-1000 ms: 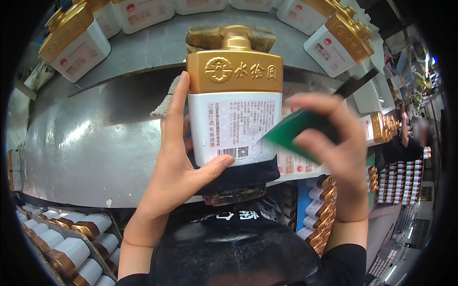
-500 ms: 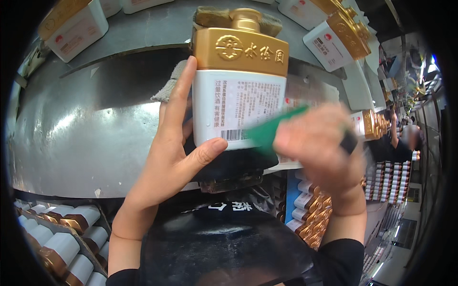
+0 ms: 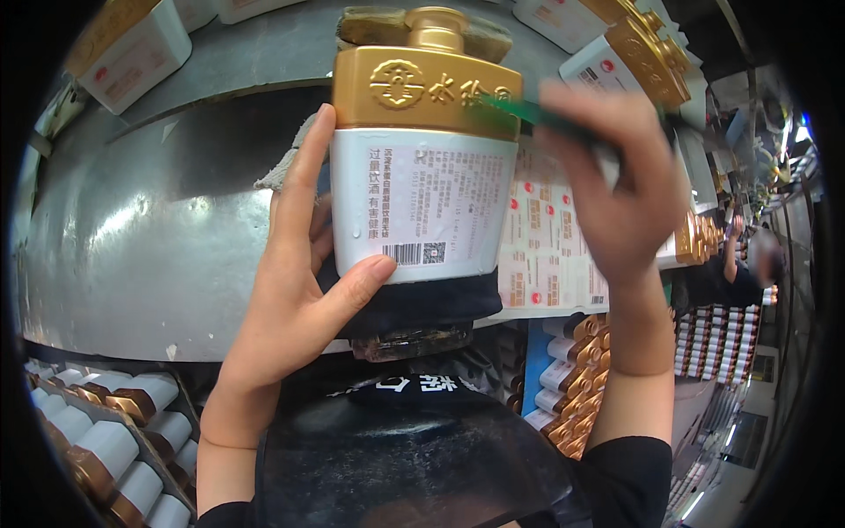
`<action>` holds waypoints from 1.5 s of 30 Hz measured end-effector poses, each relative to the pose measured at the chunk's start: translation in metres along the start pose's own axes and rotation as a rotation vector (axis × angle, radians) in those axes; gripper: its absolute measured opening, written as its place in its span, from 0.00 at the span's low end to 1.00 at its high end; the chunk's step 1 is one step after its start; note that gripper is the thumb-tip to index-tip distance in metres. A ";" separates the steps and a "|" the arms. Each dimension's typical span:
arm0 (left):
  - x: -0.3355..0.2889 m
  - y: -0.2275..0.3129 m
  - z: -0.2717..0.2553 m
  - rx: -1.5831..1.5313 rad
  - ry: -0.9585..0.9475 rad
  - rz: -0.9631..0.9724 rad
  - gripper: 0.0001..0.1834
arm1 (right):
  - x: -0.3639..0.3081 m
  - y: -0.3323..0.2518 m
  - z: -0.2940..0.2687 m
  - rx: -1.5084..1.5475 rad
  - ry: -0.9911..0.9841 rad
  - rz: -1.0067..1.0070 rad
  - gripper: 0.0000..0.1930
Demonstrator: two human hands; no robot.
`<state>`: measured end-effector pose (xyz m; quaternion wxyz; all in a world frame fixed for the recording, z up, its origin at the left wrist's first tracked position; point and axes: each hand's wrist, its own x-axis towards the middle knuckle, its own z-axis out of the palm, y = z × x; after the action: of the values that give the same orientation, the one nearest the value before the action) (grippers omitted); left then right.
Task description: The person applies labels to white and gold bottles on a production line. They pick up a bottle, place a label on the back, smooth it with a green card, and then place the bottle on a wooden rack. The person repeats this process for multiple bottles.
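Observation:
A flat-sided bottle [image 3: 440, 198], white below and embossed gold at the shoulder and neck, lies face up before me with a printed label on its white part. My left hand [image 3: 286, 273] grips its left side, thumb on the lower front edge and fingers along the side. A flat green scraper [image 3: 510, 110] is in my right hand [image 3: 620, 180], its blade blurred by motion over the right end of the gold shoulder. Whether the blade touches the bottle I cannot tell. Black cloth padding [image 3: 422, 304] shows under the bottle's base, and a worn block [image 3: 370, 28] sits behind its neck.
A sheet of labels [image 3: 550, 224] lies right of the bottle on the metal table [image 3: 150, 255]. More white-and-gold bottles stand along the far edge, including one [image 3: 629, 66] at far right. Crates of bottles [image 3: 114, 431] sit lower left. Another person [image 3: 726, 273] is at far right.
My right hand has moved up with the scraper, from the label's lower right corner to the gold shoulder. The bottle and my left hand have shifted slightly left.

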<state>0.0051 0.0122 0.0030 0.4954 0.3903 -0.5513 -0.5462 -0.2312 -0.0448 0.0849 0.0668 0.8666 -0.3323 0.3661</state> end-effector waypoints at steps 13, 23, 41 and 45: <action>-0.006 -0.001 -0.011 -0.168 0.157 0.023 0.41 | -0.035 -0.045 0.008 0.085 -0.239 -0.179 0.14; -0.017 -0.007 -0.029 -0.177 0.219 0.021 0.29 | -0.001 -0.077 0.039 0.148 -0.183 -0.230 0.09; -0.025 -0.013 -0.027 -0.018 0.239 0.051 0.26 | -0.036 -0.033 0.012 0.123 -0.087 -0.288 0.08; -0.025 -0.004 -0.020 0.185 0.269 0.255 0.26 | -0.032 -0.040 -0.012 0.333 -0.202 0.103 0.10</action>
<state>0.0294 0.0318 -0.0060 0.5916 0.4306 -0.5731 -0.3690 -0.2298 0.0070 0.0768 -0.1298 0.8799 -0.3162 0.3300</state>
